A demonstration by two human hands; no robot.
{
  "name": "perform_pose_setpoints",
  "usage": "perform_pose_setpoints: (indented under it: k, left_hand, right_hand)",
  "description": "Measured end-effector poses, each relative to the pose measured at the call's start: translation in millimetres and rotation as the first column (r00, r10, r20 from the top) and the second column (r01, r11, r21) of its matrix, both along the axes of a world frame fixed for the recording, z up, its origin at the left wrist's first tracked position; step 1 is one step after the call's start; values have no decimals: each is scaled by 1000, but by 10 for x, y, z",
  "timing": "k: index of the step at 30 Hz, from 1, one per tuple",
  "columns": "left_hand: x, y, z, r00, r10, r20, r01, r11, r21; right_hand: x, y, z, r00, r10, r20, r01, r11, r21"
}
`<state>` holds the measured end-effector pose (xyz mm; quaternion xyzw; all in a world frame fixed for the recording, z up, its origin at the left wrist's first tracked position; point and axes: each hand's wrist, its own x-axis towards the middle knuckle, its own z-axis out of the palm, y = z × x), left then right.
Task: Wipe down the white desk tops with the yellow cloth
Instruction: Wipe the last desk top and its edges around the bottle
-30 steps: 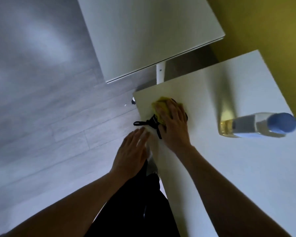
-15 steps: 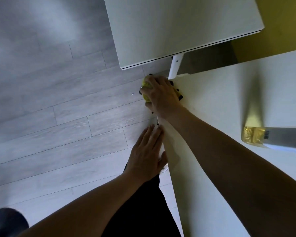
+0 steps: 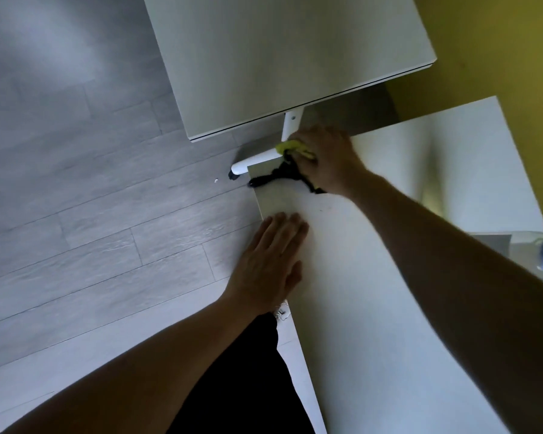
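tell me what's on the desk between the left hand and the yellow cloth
In the head view, bare white desk top runs from the left hand up to the cloth's black cord, just before the yellow cloth.

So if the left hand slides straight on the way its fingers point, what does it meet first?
The left hand lies flat on the near white desk, fingers pointing toward its far corner. Going straight on, it would likely first meet the black cord trailing from the yellow cloth under the right hand.

The right hand (image 3: 325, 159) lies on the cloth (image 3: 290, 147) at the far left corner of the near desk (image 3: 373, 308). The left hand (image 3: 268, 264) rests on its left edge, nearer. A bottle (image 3: 533, 255) stands at right. The 2nd desk (image 3: 282, 57) lies behind.
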<state>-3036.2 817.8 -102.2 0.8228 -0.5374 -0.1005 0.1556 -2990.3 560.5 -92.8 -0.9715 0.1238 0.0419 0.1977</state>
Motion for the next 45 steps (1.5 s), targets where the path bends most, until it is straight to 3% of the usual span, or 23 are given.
perform_pose_setpoints:
  k: [4,11,15,20,24,27,32,36,41,45]
  left_hand:
    - [3,33,-78,1000,6,-15,-7,999,-49]
    - [23,5,-76,1000,28,-9,-28,998,-53]
    - [10,0,-66,999,37,-8,-38,998,-52]
    - [10,-106,-10,999,49,20,-49,999,0]
    - [256,-332,6,998,-51,31,51,999,-18]
    - [421,-603,18,982,-183,41,186,979,-81]
    - [529,-881,-17,889,-448,92,456,886,-91]
    - [596,-842,-86,897,-433,92,442,885,-147]
    - [582,-865,-57,892,-444,81,451,881,-139]
    - [484,-1014,26,933,-358,47,361,929,-85]
  right_hand:
    - [-119,-398,77,994,-55,-96,57,998,27]
    - [274,465,122,985,143,-97,-119,968,220]
    - [94,39,194,984,131,-124,-114,984,138]
    - [-264,-951,218,970,-57,-235,55,998,-12]
    - [-263,-859,231,970,-105,-220,116,992,39]
    - [-146,-465,234,984,-43,-175,67,989,134]
    - [-29,-338,245,980,39,-196,11,969,247]
    - [-148,-814,350,963,29,-268,21,983,181]
    - [-437,-1720,511,912,-103,-398,162,980,118]
    - [-467,-1746,493,914,-106,-391,179,972,153]
